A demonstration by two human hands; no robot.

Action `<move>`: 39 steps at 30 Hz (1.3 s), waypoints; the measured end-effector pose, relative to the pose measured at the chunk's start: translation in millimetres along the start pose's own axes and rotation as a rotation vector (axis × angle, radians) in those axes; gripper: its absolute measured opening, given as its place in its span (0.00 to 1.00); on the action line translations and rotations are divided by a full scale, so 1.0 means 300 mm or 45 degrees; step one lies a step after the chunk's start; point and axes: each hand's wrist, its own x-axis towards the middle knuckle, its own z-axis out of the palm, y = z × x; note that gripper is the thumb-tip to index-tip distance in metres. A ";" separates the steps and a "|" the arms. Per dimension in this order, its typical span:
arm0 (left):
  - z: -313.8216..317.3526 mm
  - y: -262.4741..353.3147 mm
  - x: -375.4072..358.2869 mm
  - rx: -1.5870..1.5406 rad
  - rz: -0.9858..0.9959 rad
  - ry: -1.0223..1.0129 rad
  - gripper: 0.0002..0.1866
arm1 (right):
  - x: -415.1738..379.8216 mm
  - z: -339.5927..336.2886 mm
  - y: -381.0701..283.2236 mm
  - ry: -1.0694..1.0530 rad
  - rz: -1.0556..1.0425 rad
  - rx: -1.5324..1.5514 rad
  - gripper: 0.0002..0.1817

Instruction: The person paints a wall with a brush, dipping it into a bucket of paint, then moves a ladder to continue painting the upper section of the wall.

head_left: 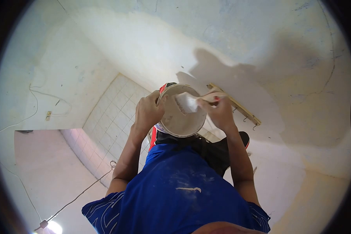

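Note:
My left hand (149, 113) is closed on the left rim of a round bucket (179, 126), held in front of my body above my legs. Its inside is coated in a pale greyish-white substance. A wide paintbrush (188, 103) is held over the bucket's opening, its bristles white and pointing left. Gripping the brush near its light handle is my right hand (221, 114), at the right side of the rim. The bucket's outer wall is mostly hidden from above.
A wooden rack (238, 105) with metal hooks is on the patchy, pale wall (152, 43) to the right. White tiles (117, 105) show at left. A lit bulb (54, 227) hangs on a cable (78, 197) at lower left, and a small socket (48, 116) sits on the left wall.

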 end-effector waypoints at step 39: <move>0.042 0.052 0.029 0.021 0.179 0.026 0.23 | -0.275 0.014 0.301 0.489 0.478 1.980 0.04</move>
